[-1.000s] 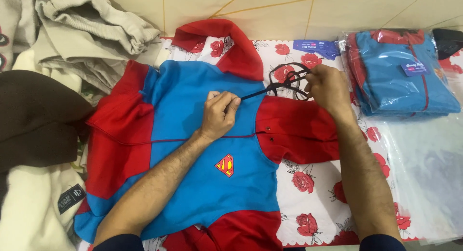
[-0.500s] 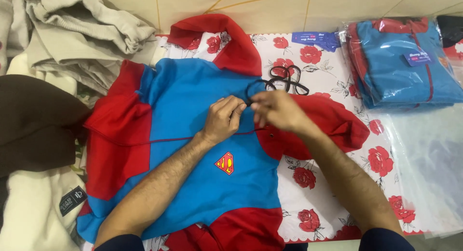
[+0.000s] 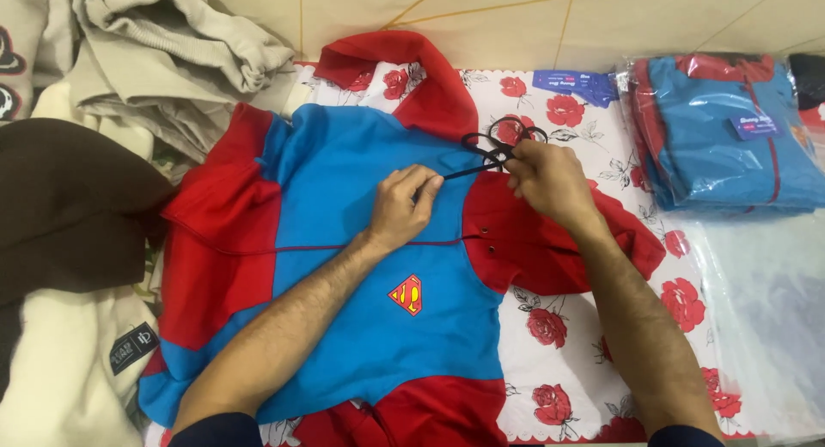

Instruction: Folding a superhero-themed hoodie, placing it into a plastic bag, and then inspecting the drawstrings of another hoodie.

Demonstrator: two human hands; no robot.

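Observation:
A blue and red hooded top (image 3: pixel 344 266) with a small red and yellow chest badge (image 3: pixel 406 293) lies flat across a white cloth printed with red roses (image 3: pixel 593 361). My left hand (image 3: pixel 404 208) presses on the blue chest near the collar, pinching one end of a black drawstring (image 3: pixel 481 159). My right hand (image 3: pixel 550 182) pinches the same cord near its loops, over the red sleeve. The cord runs taut between the two hands.
Grey, brown and cream garments (image 3: pixel 77 206) are heaped at the left. A plastic-bagged blue and red garment (image 3: pixel 730 137) lies at the right, with clear plastic sheet (image 3: pixel 765 309) below it. Blue paper tags (image 3: pixel 571 82) sit by the hood. Cream tiles run behind.
My right hand first drew in close to my left hand, then pulled back to the right along the cord. My left hand stayed on the chest.

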